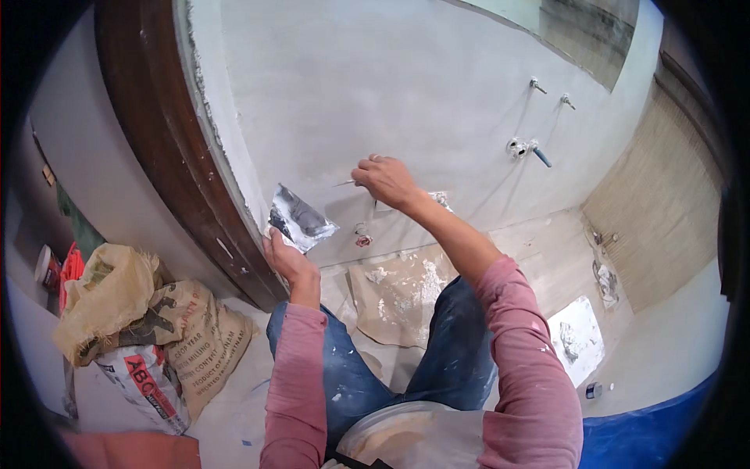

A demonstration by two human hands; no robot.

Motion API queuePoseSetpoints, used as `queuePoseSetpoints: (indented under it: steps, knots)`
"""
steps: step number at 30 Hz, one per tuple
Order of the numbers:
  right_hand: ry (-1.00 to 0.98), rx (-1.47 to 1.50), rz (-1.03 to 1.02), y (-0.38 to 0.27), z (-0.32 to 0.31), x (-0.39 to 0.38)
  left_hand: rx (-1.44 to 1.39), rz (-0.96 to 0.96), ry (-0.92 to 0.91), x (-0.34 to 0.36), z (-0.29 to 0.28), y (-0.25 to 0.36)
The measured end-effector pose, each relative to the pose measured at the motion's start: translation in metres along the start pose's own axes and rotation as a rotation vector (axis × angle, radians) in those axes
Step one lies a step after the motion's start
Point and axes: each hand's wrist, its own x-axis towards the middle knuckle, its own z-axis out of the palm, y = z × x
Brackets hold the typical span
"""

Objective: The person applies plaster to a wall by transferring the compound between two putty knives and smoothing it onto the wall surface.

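My left hand (291, 262) grips the lower edge of a flat, shiny metal plate (301, 219) smeared with white paste. This plate is tilted up, close to the wall's left edge. My right hand (386, 180) is closed on a thin-bladed tool (343, 184), seen nearly edge-on, its handle hidden by the fingers. It is held just right of the plate, in front of the pale plastered wall (351, 86). Below my right hand, a small wall opening with wires (362, 237) shows. Part of a wall box (439, 198) with white paste is behind my right wrist.
Dark wooden door frame (168, 133) at left, with stacked sacks (199, 344) beside it. Paste-spattered cardboard (402, 293) lies between my knees. Pipe fittings (518, 148) project from the wall. On the right floor lies a white board (576, 338) with paste, near a blue sheet (648, 434).
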Motion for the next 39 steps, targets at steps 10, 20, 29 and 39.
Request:
queuePoseSetpoints:
  steps: [10,20,29,39]
  knots:
    - [0.578,-0.133,0.491,0.117,-0.082,0.044,0.003,-0.017,-0.085,0.012,-0.009,0.014]
    - [1.187,0.1,1.172,0.253,-0.189,0.008,0.013,-0.229,-0.18,-0.003,0.003,-0.001]
    - [0.497,1.787,1.031,0.022,-0.072,-0.072,-0.041,-0.61,-0.805,-0.058,0.025,-0.017]
    - [-0.177,1.087,0.926,0.007,-0.08,-0.129,-0.043,-0.585,-0.795,-0.084,0.038,-0.041]
